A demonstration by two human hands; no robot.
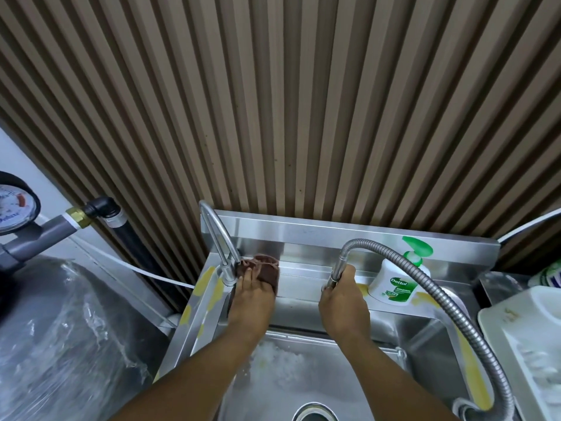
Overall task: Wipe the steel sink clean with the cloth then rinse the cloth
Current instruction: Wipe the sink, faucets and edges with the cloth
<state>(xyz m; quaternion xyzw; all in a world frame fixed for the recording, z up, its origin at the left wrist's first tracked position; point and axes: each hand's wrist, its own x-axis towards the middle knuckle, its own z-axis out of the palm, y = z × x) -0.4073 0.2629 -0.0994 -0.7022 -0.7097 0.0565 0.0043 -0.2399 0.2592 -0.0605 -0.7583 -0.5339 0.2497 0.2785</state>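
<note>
Head view: my left grip (252,299) lies flat, fingers stretched out and pressing the brown cloth (264,270) down onto the back ledge of the steel sink (334,235). The cloth is bunched a little at my fingertips. It sits at the left end of that ledge, right against the base of the curved tap (226,262).

My right grip (343,302) is closed around the head of the spray hose (336,273), holding it over the ledge, well apart from the cloth. The ribbed metal hose arches up from my fingers, swings over to the right and runs down along the sink's right rim.

Just right of that hand, a white and green soap bottle (394,287) stands upright on the ledge. Below my forearms, white suds (282,360) lie in the basin, above the drain (315,414).

A white dish rack (528,344) sits on the counter to the right. A pressure gauge (15,205) shows at the far left, and a slatted wall (303,101) rises behind the sink.
</note>
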